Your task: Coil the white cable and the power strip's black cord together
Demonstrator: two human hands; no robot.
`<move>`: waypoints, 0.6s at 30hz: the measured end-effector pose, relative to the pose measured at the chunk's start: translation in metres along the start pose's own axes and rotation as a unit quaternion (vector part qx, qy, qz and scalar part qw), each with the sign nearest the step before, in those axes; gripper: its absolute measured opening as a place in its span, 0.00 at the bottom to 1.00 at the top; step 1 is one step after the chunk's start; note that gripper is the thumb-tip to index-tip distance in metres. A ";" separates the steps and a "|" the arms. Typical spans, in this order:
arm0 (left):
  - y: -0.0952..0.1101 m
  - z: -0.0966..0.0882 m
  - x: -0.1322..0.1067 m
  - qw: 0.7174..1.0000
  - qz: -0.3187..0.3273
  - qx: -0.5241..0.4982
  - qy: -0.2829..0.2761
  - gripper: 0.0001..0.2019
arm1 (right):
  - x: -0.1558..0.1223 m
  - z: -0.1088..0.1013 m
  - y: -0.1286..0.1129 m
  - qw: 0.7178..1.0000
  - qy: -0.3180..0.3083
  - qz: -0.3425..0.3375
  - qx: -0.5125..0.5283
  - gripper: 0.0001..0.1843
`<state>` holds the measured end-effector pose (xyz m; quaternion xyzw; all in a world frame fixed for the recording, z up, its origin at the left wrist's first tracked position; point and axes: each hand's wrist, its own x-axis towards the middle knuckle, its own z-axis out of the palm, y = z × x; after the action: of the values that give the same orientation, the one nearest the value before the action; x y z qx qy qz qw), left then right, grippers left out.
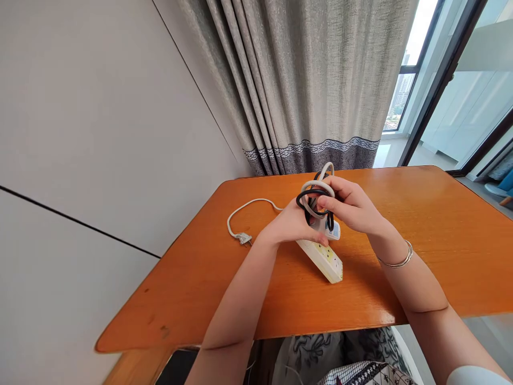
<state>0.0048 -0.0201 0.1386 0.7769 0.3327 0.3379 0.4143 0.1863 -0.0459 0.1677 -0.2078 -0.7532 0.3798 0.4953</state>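
Over the table, my left hand (pixel 290 222) is closed round a bundle of coiled cables (pixel 316 187), one white and one black. Its thumb points right, across a small white block with a label (pixel 333 231), which looks like a charger or plug head. My right hand (pixel 350 206) is closed on the right side of the same coils, thumb and fingers on the loops. Below the hands, a white power strip (pixel 326 262) lies slanted on the table, its upper end hidden behind my left hand. A white cord (pixel 240 206) runs left to a plug (pixel 242 238) on the table.
The orange-brown wooden table (pixel 425 256) has a white panelled wall (pixel 100 133) on its left. A grey curtain (pixel 312 80) hangs behind it. Glass doors with dark frames (pixel 441 85) stand at the far right. Patterned cloth (pixel 320 358) shows below the front edge.
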 end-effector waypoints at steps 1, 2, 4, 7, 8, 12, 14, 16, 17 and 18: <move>0.003 0.003 -0.001 1.000 -0.005 0.015 0.019 0.36 | 0.001 0.004 0.000 1.000 0.014 0.013 0.010 0.12; 0.006 0.006 -0.001 0.999 -0.005 0.021 0.034 0.34 | 0.002 0.007 0.000 0.999 0.028 0.023 0.020 0.13; 0.012 0.010 -0.002 0.999 0.001 0.011 0.049 0.31 | 0.003 0.014 0.001 0.997 0.054 0.035 0.041 0.15; 0.018 0.016 0.000 0.998 -0.007 -0.012 0.063 0.20 | 0.005 0.020 0.002 0.992 0.088 0.058 0.069 0.18; 0.019 0.018 0.002 0.997 -0.014 -0.013 0.069 0.16 | 0.006 0.021 0.003 0.990 0.094 0.070 0.077 0.19; 0.017 0.023 0.007 0.996 -0.034 0.001 0.082 0.10 | 0.006 0.019 0.001 0.985 0.097 0.098 0.102 0.23; 0.015 0.024 0.008 0.996 -0.037 0.005 0.080 0.08 | 0.005 0.014 0.000 0.989 0.089 0.093 0.074 0.21; 0.014 0.025 0.008 0.996 -0.047 0.006 0.072 0.05 | 0.005 0.007 -0.001 0.993 0.088 0.076 -0.022 0.18; 0.013 0.025 0.008 0.996 -0.055 0.005 0.064 0.04 | 0.004 0.003 -0.001 0.989 0.099 0.061 -0.094 0.17; 0.013 0.025 0.008 0.997 -0.062 0.002 0.052 0.03 | 0.004 -0.001 0.000 0.977 0.118 0.039 -0.173 0.17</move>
<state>0.0321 -0.0300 0.1407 0.7366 0.4022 0.3511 0.4151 0.1856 -0.0423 0.1703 -0.3630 -0.7353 0.2359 0.5215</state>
